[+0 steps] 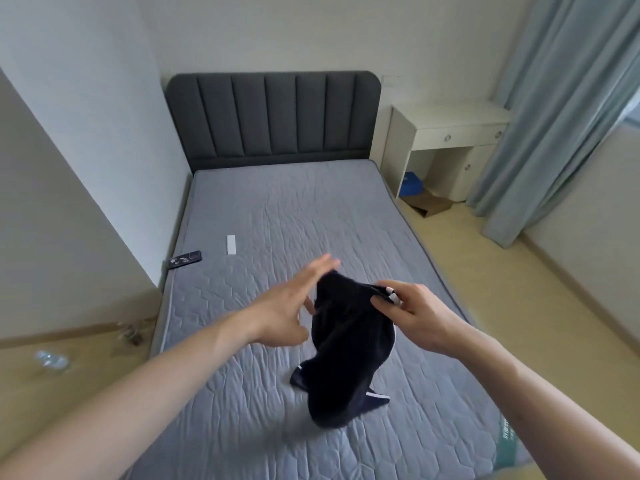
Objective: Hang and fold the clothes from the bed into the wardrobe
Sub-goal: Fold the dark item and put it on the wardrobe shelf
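Right hand: our right hand (412,308) pinches the top edge of the dark garment (349,348), thumb and fingers curled round a bunched fold with a small white tag.
Left hand: our left hand (291,303) is spread open, fingers straight, just beside the upper left of the cloth; we cannot tell if the fingers touch it.
Garment: it hangs from the pinch above the near part of the mattress (277,216), with the lower end resting on the cover, nearer to the right edge than to the left.
Handling: we judge it soft, light and limp; it will sag and twist, so one pinch does not keep it flat.
Where to take hold: we think the top edge, two points well apart.
Left edge, farther: a black phone (185,259), and a white remote (231,244) near it.
Far end: the grey headboard (273,116).
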The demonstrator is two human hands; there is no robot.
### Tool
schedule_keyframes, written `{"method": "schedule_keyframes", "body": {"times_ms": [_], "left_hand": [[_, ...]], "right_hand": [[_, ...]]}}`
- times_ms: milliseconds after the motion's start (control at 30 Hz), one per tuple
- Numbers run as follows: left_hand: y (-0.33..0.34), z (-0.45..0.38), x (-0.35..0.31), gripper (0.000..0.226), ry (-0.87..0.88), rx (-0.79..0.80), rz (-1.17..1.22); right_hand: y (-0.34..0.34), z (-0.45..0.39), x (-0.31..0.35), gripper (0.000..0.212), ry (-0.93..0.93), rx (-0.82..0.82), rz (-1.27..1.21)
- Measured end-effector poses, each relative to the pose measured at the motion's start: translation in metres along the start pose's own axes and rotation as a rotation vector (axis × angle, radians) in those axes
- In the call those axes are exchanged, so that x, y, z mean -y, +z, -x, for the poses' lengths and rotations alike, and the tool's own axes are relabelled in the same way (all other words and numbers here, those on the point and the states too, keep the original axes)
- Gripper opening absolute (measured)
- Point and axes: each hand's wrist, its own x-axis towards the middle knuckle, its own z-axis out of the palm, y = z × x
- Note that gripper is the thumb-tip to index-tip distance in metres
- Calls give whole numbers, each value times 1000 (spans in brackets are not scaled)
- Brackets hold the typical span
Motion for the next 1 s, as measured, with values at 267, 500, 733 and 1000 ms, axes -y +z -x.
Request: {"method": "schedule_keyframes", "body": {"times_ms": [267, 500, 733, 1000], "left_hand": [[29, -44, 14, 108, -93, -34, -213], [19, -108, 3, 65, 20, 54, -232], [-17, -140, 3, 23, -145, 5, -178], [-232, -175, -72, 47, -321, -544, -268]], "right_hand": [[-38, -9, 6, 15, -76, 12, 9], [-67, -20, 10, 17, -128, 113, 33], [-116, -48, -15, 18, -77, 5, 244], [-217, -166, 35, 21, 17, -446, 208]]}}
